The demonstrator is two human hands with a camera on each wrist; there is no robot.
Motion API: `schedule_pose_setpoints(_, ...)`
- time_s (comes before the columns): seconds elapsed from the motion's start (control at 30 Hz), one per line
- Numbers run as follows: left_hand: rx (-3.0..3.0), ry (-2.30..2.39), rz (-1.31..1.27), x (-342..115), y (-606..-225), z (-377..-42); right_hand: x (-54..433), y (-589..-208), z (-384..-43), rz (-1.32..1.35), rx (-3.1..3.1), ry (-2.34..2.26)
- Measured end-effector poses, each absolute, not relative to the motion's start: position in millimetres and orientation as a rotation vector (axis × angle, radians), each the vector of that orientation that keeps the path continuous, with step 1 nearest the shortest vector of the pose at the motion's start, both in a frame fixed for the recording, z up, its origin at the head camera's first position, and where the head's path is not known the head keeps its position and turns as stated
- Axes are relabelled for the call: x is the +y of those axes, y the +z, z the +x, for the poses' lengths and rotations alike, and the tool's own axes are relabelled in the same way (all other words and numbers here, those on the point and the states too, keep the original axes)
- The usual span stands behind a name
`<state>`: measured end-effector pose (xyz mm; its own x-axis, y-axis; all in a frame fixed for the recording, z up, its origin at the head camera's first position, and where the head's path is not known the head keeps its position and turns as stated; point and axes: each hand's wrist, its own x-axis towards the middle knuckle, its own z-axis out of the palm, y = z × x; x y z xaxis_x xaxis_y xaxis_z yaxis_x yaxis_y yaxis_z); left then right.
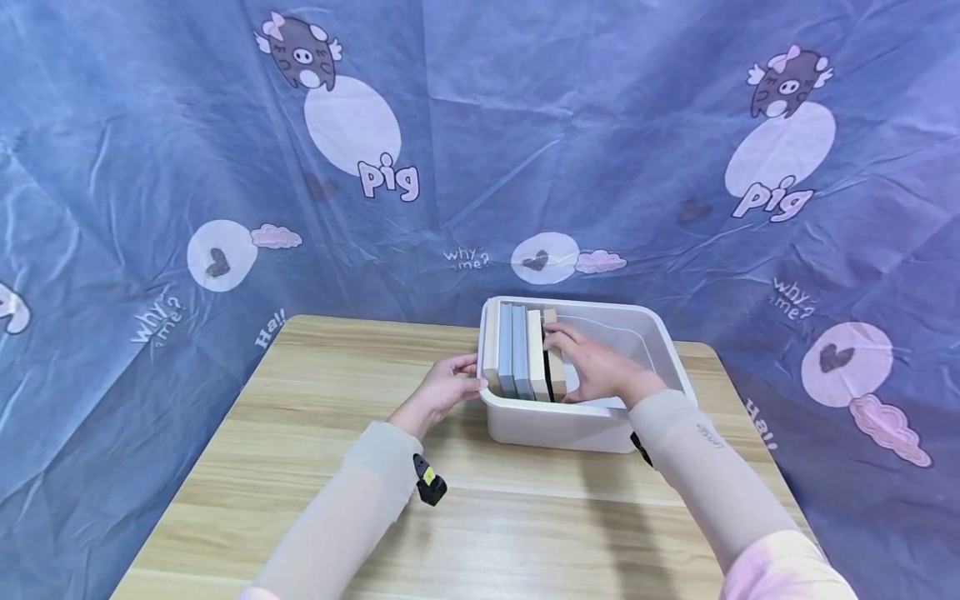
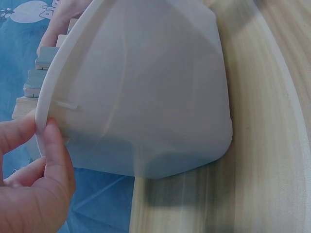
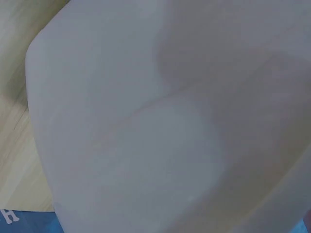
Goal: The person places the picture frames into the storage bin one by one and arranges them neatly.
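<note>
A white plastic bin (image 1: 558,427) stands on the table and holds a row of upright book-like slabs at its left end. From the left come a beige slab (image 1: 491,346), two grey-blue slabs (image 1: 524,350), a cream slab (image 1: 537,358) and a beige slab with a dark side (image 1: 557,371). My right hand (image 1: 600,367) reaches into the bin and grips that last slab across its ends. With thumb and fingers, my left hand (image 2: 39,189) pinches the bin's left rim (image 2: 46,92). The right wrist view shows mostly the bin's wall (image 3: 121,121), and the right hand's grip is hidden there.
The wooden table (image 1: 315,417) extends left of the bin and in front of it. Behind, a blue printed cloth (image 1: 480,167) hangs close to the table's back edge. The bin's right part shows its bare inner wall (image 1: 637,329).
</note>
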<state>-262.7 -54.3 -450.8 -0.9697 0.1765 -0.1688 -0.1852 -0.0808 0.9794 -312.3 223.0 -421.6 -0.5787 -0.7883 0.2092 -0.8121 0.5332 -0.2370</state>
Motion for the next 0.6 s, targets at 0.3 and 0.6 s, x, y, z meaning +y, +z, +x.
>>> schedule_pose_setpoints(0.3,1.944,2.137,-0.026,-54.2,-450.4,-262.0,222.1,-424.6,-311.2,1.398,-2.665,0.541)
schedule_pose_setpoints(0.6,1.939,2.142,-0.034,-53.7,-449.3,-261.5,221.0,-426.2,-308.4,1.375,-2.659,0.584)
